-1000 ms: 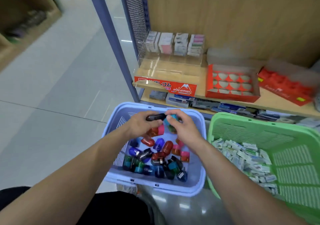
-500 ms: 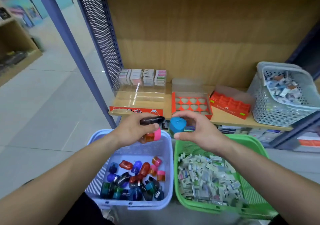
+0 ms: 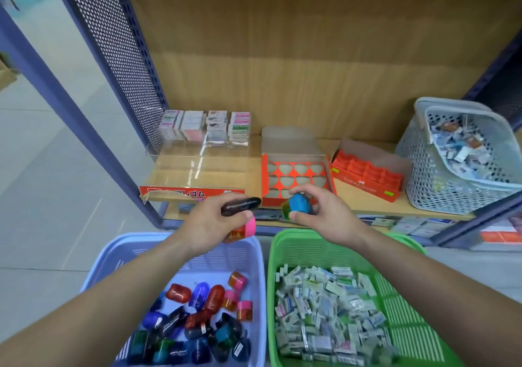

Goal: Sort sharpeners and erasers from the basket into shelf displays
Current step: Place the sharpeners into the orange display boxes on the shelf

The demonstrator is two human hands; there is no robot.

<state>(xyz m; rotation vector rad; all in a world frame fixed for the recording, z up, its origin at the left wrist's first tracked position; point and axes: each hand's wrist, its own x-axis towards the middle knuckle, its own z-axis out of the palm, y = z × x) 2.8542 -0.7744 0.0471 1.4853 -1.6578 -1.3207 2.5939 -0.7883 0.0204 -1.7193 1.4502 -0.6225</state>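
My left hand (image 3: pixel 214 225) grips a black sharpener (image 3: pixel 241 205) and a pink-capped orange sharpener (image 3: pixel 245 228) above the blue basket (image 3: pixel 113 265), which holds several coloured sharpeners (image 3: pixel 197 324). My right hand (image 3: pixel 322 211) pinches a blue-and-green sharpener (image 3: pixel 299 204) just in front of the red display box with heart-shaped slots (image 3: pixel 295 173) on the shelf. The green basket (image 3: pixel 406 310) below holds several wrapped erasers (image 3: pixel 324 310).
On the wooden shelf (image 3: pixel 361 197) stand a clear eraser display with a red front label (image 3: pixel 195 174), stacked eraser boxes (image 3: pixel 206 125), a second red compartment box (image 3: pixel 367 176) and a grey basket of erasers (image 3: pixel 463 160). A blue perforated shelf upright (image 3: pixel 121 64) rises at left.
Both hands have lifted out of the blue basket with sharpeners and risen toward the shelf. My view tilted up to the shelf; the right hand now nears the red slotted box.
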